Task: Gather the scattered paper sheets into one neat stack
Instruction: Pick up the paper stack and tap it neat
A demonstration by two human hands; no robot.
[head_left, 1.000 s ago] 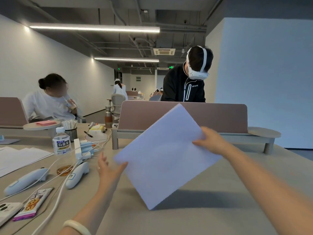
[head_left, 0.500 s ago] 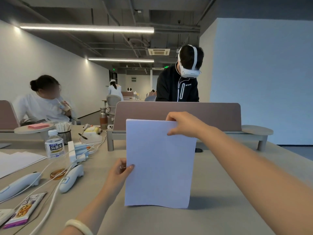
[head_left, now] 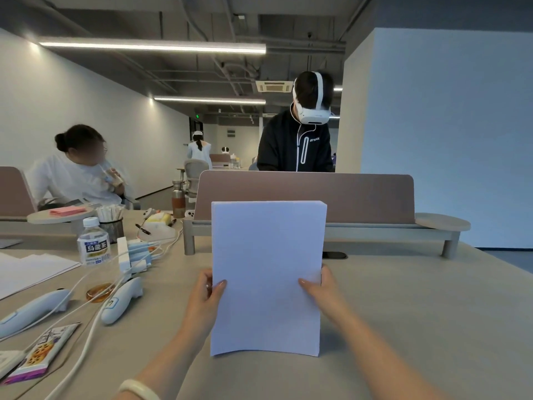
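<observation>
Left hand [head_left: 206,295] grips the 9 o'clock edge of the paper stack [head_left: 265,278], right hand [head_left: 320,290] the 3 o'clock edge, thumbs in front. Stack upright on table [head_left: 403,313]. Bottle [head_left: 93,243], controller [head_left: 121,304] at 9 o'clock; divider [head_left: 360,197] at 12.

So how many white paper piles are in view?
2: the upright stack held by left hand and right hand, and loose sheets lying far left. More may be out of frame.
</observation>
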